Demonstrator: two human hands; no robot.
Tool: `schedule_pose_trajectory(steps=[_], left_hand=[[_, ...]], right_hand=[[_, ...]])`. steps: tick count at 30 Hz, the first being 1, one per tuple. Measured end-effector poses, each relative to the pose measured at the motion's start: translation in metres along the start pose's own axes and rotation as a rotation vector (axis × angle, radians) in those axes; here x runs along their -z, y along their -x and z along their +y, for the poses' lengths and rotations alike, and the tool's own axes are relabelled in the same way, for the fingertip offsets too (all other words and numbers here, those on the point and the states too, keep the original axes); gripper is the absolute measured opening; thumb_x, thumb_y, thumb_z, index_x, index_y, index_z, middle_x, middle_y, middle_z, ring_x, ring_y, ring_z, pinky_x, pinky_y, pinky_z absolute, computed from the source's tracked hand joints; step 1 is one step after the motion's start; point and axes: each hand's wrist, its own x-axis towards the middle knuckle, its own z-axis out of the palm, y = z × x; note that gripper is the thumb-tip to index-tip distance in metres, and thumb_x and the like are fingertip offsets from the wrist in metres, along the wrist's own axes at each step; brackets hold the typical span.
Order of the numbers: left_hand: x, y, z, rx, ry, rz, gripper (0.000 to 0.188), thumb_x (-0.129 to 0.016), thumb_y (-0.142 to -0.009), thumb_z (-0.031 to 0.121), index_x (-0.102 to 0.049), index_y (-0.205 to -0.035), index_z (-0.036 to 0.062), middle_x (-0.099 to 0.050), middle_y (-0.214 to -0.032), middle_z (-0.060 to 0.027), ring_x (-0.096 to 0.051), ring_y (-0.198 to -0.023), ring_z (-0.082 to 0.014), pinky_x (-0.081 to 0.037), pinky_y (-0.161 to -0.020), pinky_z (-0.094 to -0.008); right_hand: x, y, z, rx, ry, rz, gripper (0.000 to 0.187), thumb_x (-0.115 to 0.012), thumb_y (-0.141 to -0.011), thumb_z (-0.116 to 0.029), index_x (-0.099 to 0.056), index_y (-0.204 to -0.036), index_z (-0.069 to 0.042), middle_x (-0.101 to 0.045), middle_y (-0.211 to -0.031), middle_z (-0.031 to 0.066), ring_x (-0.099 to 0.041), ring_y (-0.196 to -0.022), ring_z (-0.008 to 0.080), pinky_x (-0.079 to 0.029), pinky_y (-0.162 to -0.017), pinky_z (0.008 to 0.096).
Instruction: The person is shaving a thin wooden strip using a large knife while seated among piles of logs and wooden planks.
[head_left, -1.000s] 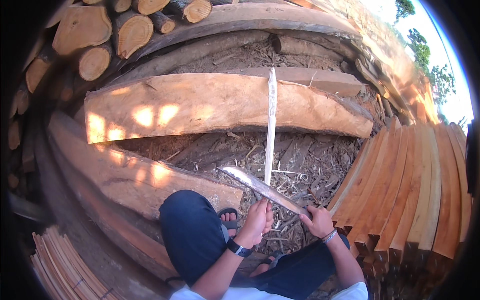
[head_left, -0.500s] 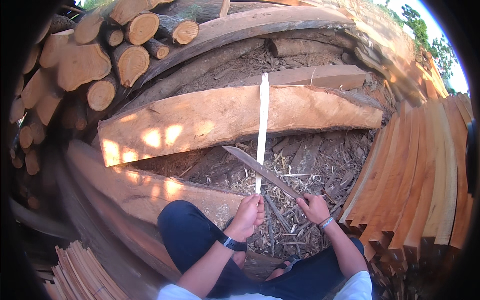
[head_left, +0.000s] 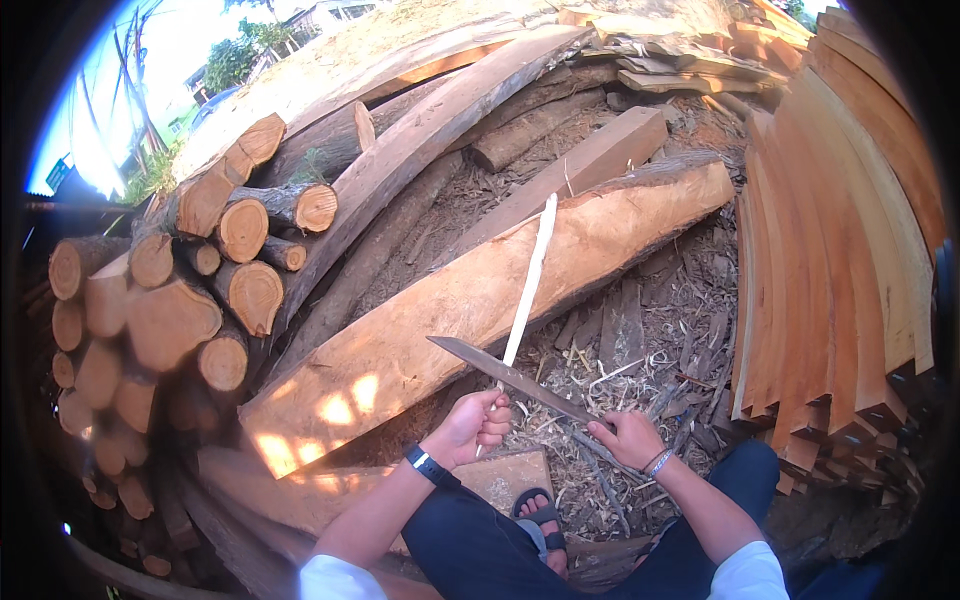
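My left hand (head_left: pixel 474 426) is closed around the lower part of a pale peeled stick (head_left: pixel 530 278), whose far end reaches up over a large sawn slab (head_left: pixel 440 300). A short end of the stick shows below my fist. In my right hand (head_left: pixel 630 438) is the handle of a long machete (head_left: pixel 505 376), mostly hidden by my fingers. Its dark blade points up and left. The blade crosses the stick just above my left hand; whether they touch I cannot tell.
Pale shavings and bark (head_left: pixel 600 400) litter the ground. Cut logs (head_left: pixel 240 290) are stacked at the left, and sawn boards (head_left: pixel 830 250) at the right. Another slab (head_left: pixel 510 480) lies near my sandalled foot (head_left: pixel 542 515). Long timbers (head_left: pixel 450 120) stretch across the back.
The head view has turned, so the slab slants more and sky shows at upper left. My left hand has shifted left and the stick leans right; both hands keep their hold.
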Motion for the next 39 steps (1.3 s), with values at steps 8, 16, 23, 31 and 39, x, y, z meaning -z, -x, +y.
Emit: schedule_pose_trajectory(steps=[8, 16, 23, 31, 39], left_hand=[[0.009, -0.008, -0.005, 0.012, -0.01, 0.038, 0.025, -0.035, -0.104, 0.028, -0.038, -0.082, 0.0153, -0.023, -0.061, 0.0084, -0.018, -0.046, -0.0029, -0.012, -0.035, -0.0196], [0.012, -0.01, -0.003, -0.013, -0.035, 0.056, 0.024, -0.033, -0.103, 0.026, -0.037, -0.082, 0.0152, -0.024, -0.06, 0.0076, -0.019, -0.044, -0.0039, -0.012, -0.036, -0.0216], [-0.004, -0.01, -0.006, -0.02, -0.076, 0.052, 0.024, -0.034, -0.104, 0.027, -0.038, -0.082, 0.0161, -0.021, -0.061, 0.0085, -0.017, -0.046, -0.0035, -0.013, -0.036, -0.0201], [-0.005, -0.005, -0.008, 0.003, -0.105, 0.056, 0.023, -0.034, -0.102, 0.025, -0.038, -0.082, 0.0156, -0.022, -0.06, 0.0079, -0.018, -0.044, -0.004, -0.012, -0.035, -0.0218], [-0.008, 0.0, -0.008, 0.005, -0.13, 0.058, 0.024, -0.034, -0.103, 0.026, -0.037, -0.081, 0.0161, -0.02, -0.06, 0.0084, -0.016, -0.045, -0.0036, -0.013, -0.035, -0.0201]], right_hand=[[-0.012, 0.0, 0.009, 0.01, 0.037, -0.006, 0.066, -0.048, -0.089, -0.063, -0.066, -0.077, 0.0, -0.062, -0.064, 0.0241, -0.064, -0.067, 0.0416, -0.05, -0.066, 0.0503], [-0.017, -0.003, -0.001, 0.027, 0.084, 0.008, 0.067, -0.048, -0.089, -0.064, -0.068, -0.078, -0.001, -0.063, -0.064, 0.0225, -0.065, -0.066, 0.0403, -0.051, -0.065, 0.0486], [-0.014, -0.019, 0.007, 0.001, 0.02, 0.133, 0.067, -0.048, -0.089, -0.063, -0.068, -0.079, 0.0, -0.063, -0.064, 0.023, -0.066, -0.068, 0.0406, -0.052, -0.066, 0.0497], [-0.01, -0.021, -0.001, 0.027, 0.072, 0.059, 0.068, -0.047, -0.089, -0.064, -0.067, -0.078, 0.0, -0.063, -0.065, 0.0239, -0.065, -0.068, 0.0409, -0.052, -0.067, 0.05], [-0.006, -0.024, -0.004, 0.027, 0.097, 0.098, 0.069, -0.047, -0.089, -0.065, -0.067, -0.076, 0.0, -0.062, -0.063, 0.0236, -0.065, -0.066, 0.0409, -0.052, -0.066, 0.0498]])
